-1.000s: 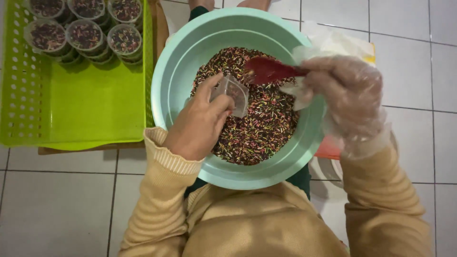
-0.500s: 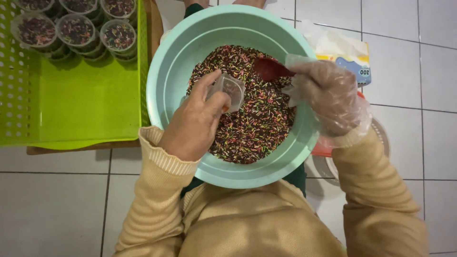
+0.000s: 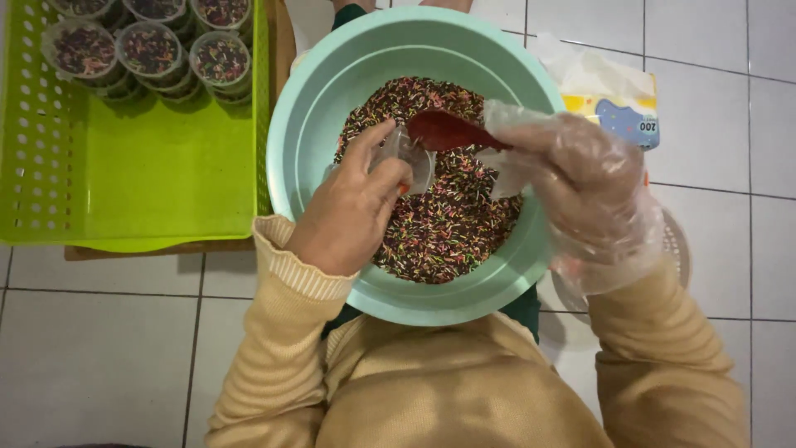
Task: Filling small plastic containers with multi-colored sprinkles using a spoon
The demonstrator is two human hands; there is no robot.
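Observation:
A mint-green bowl [image 3: 315, 108] on my lap holds a heap of mixed coloured sprinkles [image 3: 439, 224]. My bare left hand [image 3: 348, 207] grips a small clear plastic cup [image 3: 412, 156] tilted over the sprinkles. My right hand [image 3: 580, 182], inside a thin clear plastic glove, holds a red spoon [image 3: 444, 130] by its handle. The spoon's bowl rests right at the mouth of the cup. Both sleeves are tan knit.
A lime-green perforated basket [image 3: 166, 174] stands at the left on a board, with several filled sprinkle cups [image 3: 149, 50] stacked in its far end. A tissue packet [image 3: 609, 104] lies right of the bowl. Something round and pale [image 3: 676, 249] shows under my right wrist. White floor tiles surround everything.
The red spoon has swung left from the bowl's right side to the mouth of the cup. My left hand keeps the cup over the sprinkles.

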